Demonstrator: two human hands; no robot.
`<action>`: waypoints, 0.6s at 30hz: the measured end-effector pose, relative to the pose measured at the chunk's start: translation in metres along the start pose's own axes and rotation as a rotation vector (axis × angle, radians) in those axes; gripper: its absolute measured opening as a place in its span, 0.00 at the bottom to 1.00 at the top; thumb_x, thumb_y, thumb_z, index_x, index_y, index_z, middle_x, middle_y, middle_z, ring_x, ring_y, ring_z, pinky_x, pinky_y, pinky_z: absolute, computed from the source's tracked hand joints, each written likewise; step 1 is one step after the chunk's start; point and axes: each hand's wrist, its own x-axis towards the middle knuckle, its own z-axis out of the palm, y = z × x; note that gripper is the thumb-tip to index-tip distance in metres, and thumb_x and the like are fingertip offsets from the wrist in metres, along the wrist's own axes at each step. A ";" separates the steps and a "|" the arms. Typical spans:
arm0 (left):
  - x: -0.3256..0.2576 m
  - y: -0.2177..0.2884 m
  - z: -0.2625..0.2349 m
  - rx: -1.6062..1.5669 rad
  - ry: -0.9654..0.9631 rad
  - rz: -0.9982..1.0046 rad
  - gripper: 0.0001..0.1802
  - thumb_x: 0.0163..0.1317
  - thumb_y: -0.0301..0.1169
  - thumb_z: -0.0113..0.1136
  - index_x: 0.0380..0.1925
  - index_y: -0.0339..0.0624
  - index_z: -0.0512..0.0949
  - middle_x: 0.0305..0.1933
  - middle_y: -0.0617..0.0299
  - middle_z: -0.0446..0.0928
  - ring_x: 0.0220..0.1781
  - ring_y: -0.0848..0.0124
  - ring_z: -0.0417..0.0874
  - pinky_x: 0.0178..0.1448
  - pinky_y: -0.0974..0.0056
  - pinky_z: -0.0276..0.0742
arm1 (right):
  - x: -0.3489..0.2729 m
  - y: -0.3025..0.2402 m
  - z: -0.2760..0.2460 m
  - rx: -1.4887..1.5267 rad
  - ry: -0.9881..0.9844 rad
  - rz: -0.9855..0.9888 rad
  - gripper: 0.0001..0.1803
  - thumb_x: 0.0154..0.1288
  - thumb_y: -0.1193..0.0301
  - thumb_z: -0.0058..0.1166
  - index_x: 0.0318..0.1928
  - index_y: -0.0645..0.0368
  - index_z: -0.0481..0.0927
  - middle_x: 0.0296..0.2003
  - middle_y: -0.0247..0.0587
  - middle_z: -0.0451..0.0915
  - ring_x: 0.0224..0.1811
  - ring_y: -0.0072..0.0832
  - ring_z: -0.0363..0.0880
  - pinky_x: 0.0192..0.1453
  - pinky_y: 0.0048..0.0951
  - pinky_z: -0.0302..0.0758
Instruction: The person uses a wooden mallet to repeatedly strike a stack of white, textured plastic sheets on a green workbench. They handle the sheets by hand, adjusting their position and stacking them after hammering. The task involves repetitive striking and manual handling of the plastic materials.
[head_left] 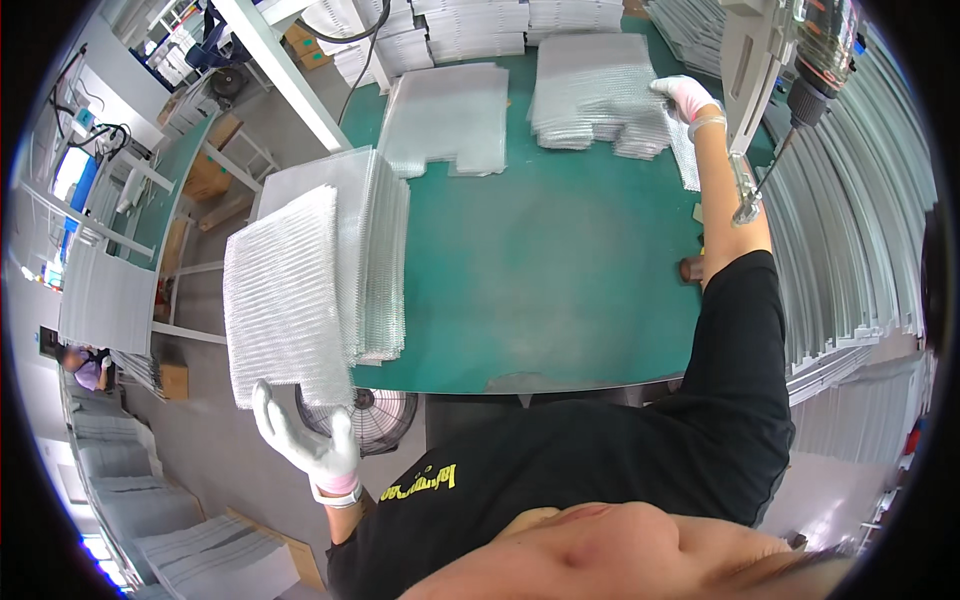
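My left hand [310, 443], in a white glove, has its fingers apart at the lower edge of a white ribbed, mesh-textured sheet [285, 300]. That sheet lies askew on a tall stack of similar sheets [385, 260] and overhangs the table's left front edge. Far to the right, my gloved right hand [687, 97] is closed on the right edge of a notched sheet stack [592, 85]. Its fingers are partly hidden, and a narrow strip of mesh sheet [684, 150] slants down beside the wrist.
Another notched stack [445, 115] lies at the back of the green table [550, 270]. A power screwdriver [822, 70] hangs at the upper right, close to my forearm. Tall piles of grey panels [850, 220] line the right side. A floor fan [375, 415] stands below the front edge.
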 end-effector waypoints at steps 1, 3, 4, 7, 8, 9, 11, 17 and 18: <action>-0.002 0.000 0.003 -0.026 -0.002 -0.012 0.46 0.63 0.32 0.69 0.77 0.41 0.55 0.77 0.42 0.55 0.79 0.45 0.59 0.80 0.39 0.56 | 0.001 -0.001 -0.003 -0.030 0.000 -0.008 0.12 0.62 0.63 0.68 0.41 0.57 0.86 0.31 0.33 0.81 0.31 0.26 0.73 0.36 0.31 0.71; -0.004 0.000 0.009 -0.061 0.004 -0.013 0.45 0.63 0.32 0.68 0.77 0.40 0.56 0.76 0.42 0.56 0.79 0.44 0.60 0.80 0.40 0.56 | -0.001 0.000 -0.010 -0.105 0.025 -0.009 0.14 0.62 0.63 0.68 0.43 0.58 0.86 0.33 0.33 0.82 0.32 0.27 0.74 0.37 0.32 0.72; -0.005 0.001 0.010 -0.071 0.005 -0.017 0.45 0.63 0.32 0.68 0.77 0.40 0.56 0.76 0.42 0.56 0.78 0.44 0.60 0.80 0.40 0.56 | -0.004 -0.001 -0.005 -0.148 0.041 -0.003 0.15 0.62 0.63 0.68 0.44 0.58 0.86 0.34 0.33 0.83 0.33 0.27 0.75 0.38 0.32 0.72; -0.007 0.006 0.007 -0.028 -0.020 -0.001 0.44 0.64 0.31 0.66 0.77 0.38 0.56 0.76 0.41 0.56 0.78 0.44 0.61 0.80 0.41 0.59 | -0.029 -0.013 0.018 -0.199 0.074 0.008 0.17 0.62 0.62 0.68 0.47 0.58 0.85 0.38 0.35 0.85 0.38 0.28 0.78 0.43 0.33 0.74; -0.009 0.008 0.008 -0.063 -0.012 -0.024 0.43 0.65 0.31 0.65 0.76 0.38 0.56 0.76 0.41 0.57 0.78 0.44 0.62 0.79 0.41 0.59 | -0.036 -0.017 0.022 -0.204 0.086 0.012 0.18 0.62 0.62 0.68 0.48 0.58 0.85 0.39 0.35 0.85 0.40 0.29 0.79 0.46 0.33 0.75; -0.012 0.011 0.011 -0.097 -0.004 -0.046 0.42 0.65 0.31 0.64 0.76 0.37 0.56 0.76 0.41 0.58 0.77 0.44 0.62 0.79 0.41 0.60 | -0.020 -0.005 0.019 -0.127 0.019 -0.043 0.19 0.62 0.62 0.68 0.50 0.58 0.84 0.41 0.36 0.85 0.42 0.30 0.80 0.49 0.35 0.75; -0.012 0.009 0.024 -0.185 0.002 -0.034 0.42 0.65 0.30 0.63 0.76 0.37 0.57 0.75 0.40 0.59 0.76 0.44 0.64 0.78 0.41 0.61 | 0.009 0.026 -0.016 0.017 -0.059 -0.149 0.20 0.63 0.62 0.67 0.52 0.57 0.84 0.44 0.37 0.86 0.48 0.31 0.81 0.55 0.37 0.75; -0.023 0.031 0.027 -0.224 -0.042 0.047 0.39 0.61 0.28 0.63 0.73 0.36 0.62 0.69 0.41 0.69 0.71 0.43 0.71 0.74 0.41 0.66 | -0.001 0.016 0.023 0.429 -0.042 -0.024 0.20 0.67 0.65 0.62 0.55 0.63 0.83 0.48 0.42 0.86 0.53 0.34 0.80 0.60 0.38 0.74; -0.024 0.033 0.028 -0.214 -0.061 0.058 0.39 0.60 0.27 0.63 0.73 0.36 0.62 0.69 0.40 0.69 0.70 0.43 0.71 0.74 0.41 0.67 | 0.005 0.017 0.022 0.230 -0.044 -0.102 0.20 0.66 0.65 0.62 0.54 0.63 0.84 0.48 0.42 0.86 0.53 0.35 0.81 0.60 0.37 0.74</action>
